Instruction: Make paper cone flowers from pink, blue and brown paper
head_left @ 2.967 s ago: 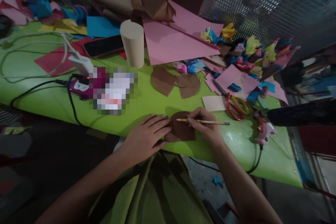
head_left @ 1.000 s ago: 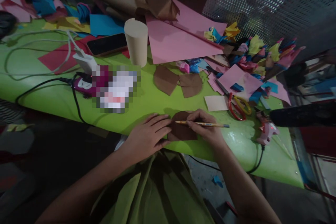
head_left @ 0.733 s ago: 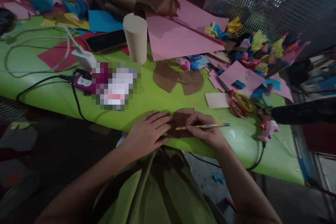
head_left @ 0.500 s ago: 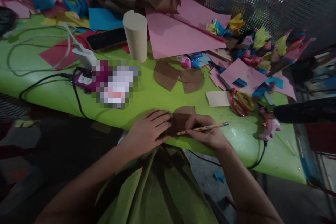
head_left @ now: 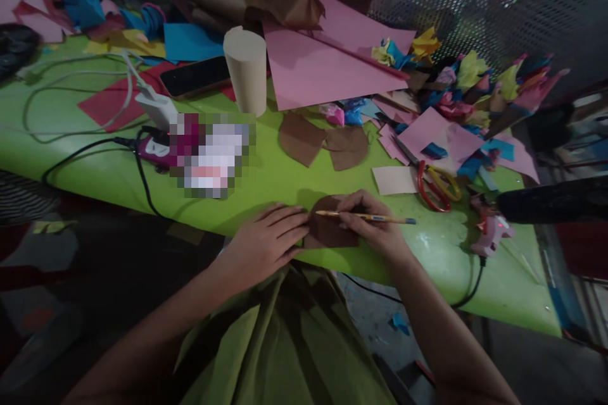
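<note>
One brown paper [head_left: 330, 239] is laid flat at the near edge of the green table [head_left: 266, 180], between the two hands. It is pinned by the left hand [head_left: 266, 243], whose fingers [head_left: 289, 221] are stretched out flat and slightly spread, the tips resting on the paper's left edge. A pencil [head_left: 380, 219] is pinched between the thumb and bent fingers of the right hand [head_left: 375, 231], which is rested on the paper's right part. The pencil tip is pointed left, near the paper's far edge. Farther off, two brown scraps [head_left: 323, 142] are seen. To the right, a cream card [head_left: 392, 180], scissors [head_left: 434, 186] and a glue gun [head_left: 491, 234] are laid.
</note>
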{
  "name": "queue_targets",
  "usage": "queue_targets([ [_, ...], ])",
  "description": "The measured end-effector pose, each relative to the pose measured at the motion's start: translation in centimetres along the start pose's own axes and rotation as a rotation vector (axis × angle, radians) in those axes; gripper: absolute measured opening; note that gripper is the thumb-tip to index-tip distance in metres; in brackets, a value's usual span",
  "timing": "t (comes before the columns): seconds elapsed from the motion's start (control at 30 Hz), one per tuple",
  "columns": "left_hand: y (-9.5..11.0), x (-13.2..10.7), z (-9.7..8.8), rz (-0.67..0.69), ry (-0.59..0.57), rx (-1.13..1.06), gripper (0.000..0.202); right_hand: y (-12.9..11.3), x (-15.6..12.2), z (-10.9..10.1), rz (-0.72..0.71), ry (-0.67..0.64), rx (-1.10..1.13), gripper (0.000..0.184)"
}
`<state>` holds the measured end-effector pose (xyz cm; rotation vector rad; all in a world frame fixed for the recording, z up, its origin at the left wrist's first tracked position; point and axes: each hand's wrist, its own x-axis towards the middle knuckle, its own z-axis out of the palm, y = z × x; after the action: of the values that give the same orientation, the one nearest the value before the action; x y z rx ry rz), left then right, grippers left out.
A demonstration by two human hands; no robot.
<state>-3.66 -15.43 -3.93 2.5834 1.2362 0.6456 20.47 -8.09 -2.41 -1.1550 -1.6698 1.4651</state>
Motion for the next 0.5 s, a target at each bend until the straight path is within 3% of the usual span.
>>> queue_targets([
  [0.23, -0.3, -0.93, 0.18, 0.029, 0.006, -0.011, 0.03, 0.62, 0.37, 0.68, 0.011, 0.082, -0.015, 0.032],
  [0.5, -0.34, -0.91, 0.36, 0.016, 0.021, -0.033, 0.029, 0.73, 0.27, 0.56, -0.023, 0.065, -0.105, 0.027],
])
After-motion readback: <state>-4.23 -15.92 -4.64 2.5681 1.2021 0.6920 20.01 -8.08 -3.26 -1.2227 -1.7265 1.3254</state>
